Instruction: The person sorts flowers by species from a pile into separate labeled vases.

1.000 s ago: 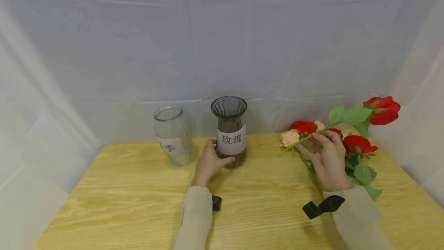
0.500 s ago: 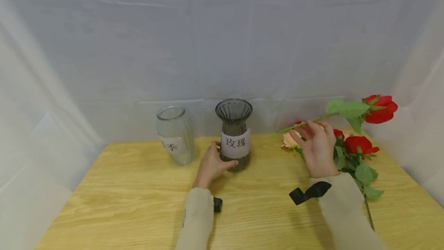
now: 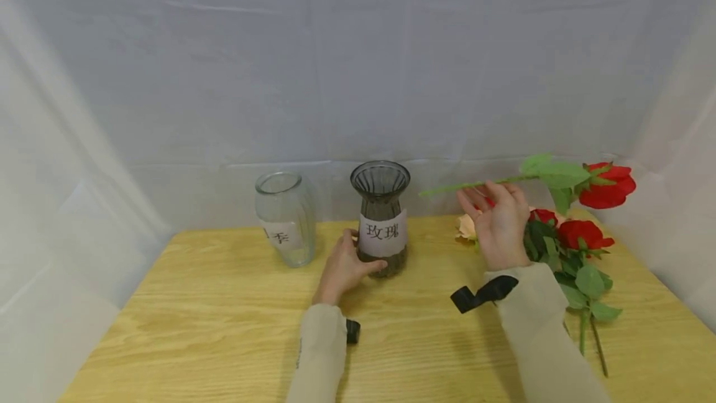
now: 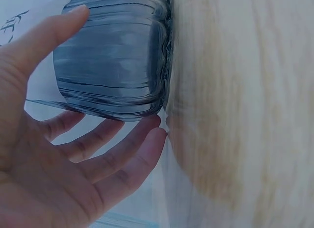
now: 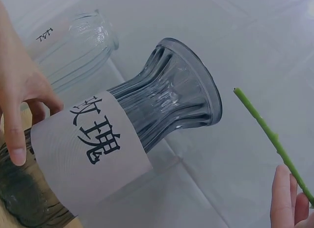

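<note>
A dark grey glass vase [image 3: 379, 209] with a flared mouth and a white paper label stands upright on the table. My left hand [image 3: 342, 269] holds its lower part, thumb across the front and fingers around the far left side; the left wrist view shows the thumb on the glass [image 4: 108, 61]. My right hand [image 3: 501, 229] pinches a red rose [image 3: 606, 185] by its green stem, bloom to the right. Its bare stem end [image 5: 250, 106] points left, up and to the right of the vase mouth, apart from it.
A clear glass vase [image 3: 284, 207] with a label stands left of the grey one. Under and beyond my right hand lie more red roses [image 3: 584, 235] and a peach-coloured flower [image 3: 465, 227] on the wooden table [image 3: 224, 328]. A white sheet [image 3: 358, 67] hangs behind.
My right hand has lifted the rose off the pile and moved left, bringing its stem end closer to the grey vase. The grey vase, with my left hand on it, sits slightly further right in view.
</note>
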A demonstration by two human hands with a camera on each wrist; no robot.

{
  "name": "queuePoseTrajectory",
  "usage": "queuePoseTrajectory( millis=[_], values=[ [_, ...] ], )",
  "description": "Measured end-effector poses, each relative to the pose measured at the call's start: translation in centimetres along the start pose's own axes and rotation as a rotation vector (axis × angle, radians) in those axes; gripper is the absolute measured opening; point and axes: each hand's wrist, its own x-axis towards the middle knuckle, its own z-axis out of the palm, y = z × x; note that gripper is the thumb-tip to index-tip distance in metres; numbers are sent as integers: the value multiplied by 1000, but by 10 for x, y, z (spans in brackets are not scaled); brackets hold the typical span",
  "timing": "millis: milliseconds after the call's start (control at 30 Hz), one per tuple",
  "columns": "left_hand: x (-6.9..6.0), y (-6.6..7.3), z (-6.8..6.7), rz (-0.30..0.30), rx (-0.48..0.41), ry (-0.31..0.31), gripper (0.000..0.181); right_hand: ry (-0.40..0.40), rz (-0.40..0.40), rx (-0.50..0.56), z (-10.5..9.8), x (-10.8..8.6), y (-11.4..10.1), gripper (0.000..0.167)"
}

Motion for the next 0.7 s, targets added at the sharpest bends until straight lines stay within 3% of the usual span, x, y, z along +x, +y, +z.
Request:
queuePoseTrajectory(
  millis=[400, 700],
  values=[
    [1, -1, 0, -3, -10, -9, 81, -3, -8, 43, 15, 7, 7, 11],
    [-1, 0, 0, 7, -15, -10, 82, -29, -34, -32, 20, 5, 20, 12]
  ],
)
